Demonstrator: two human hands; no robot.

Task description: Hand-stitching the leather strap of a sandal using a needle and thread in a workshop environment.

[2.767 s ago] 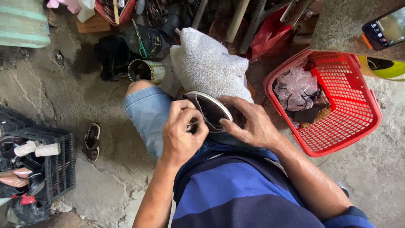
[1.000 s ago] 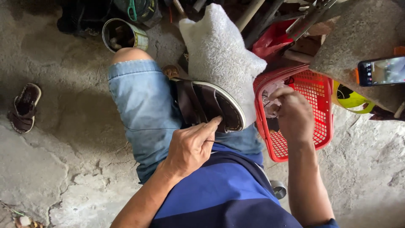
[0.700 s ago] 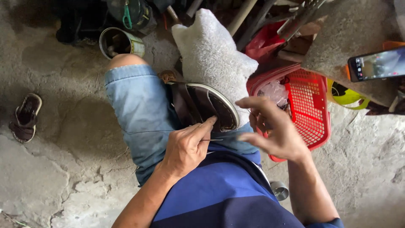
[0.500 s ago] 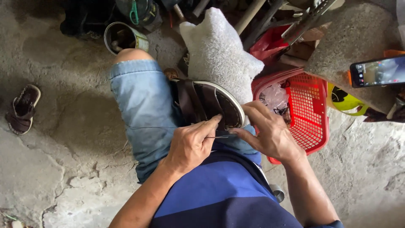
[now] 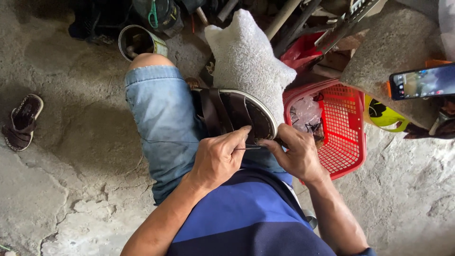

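A brown strapped sandal with a pale sole [image 5: 237, 116] lies on the lap, both hands at its near edge. Right of it stands a red plastic mesh basket [image 5: 348, 137]; far left a round metal tin [image 5: 137, 41]; left, on the concrete floor [image 5: 71, 156], a second brown sandal [image 5: 21, 122].

Near end of the brown sandal [image 5: 237, 114] hidden under both hands; its far edge sits behind the grey cushion [image 5: 249, 61]. Thin needle or tool [image 5: 247, 148] between left hand [image 5: 219, 159] and right hand [image 5: 297, 154] too small to identify; fingertip grip can't be told. Phone [image 5: 423, 81] cut by right edge, screen blurred. Red basket [image 5: 348, 128] contents unclear under crumpled plastic. Dark clutter at far edge cropped. Tin can [image 5: 138, 41] inside too dark.
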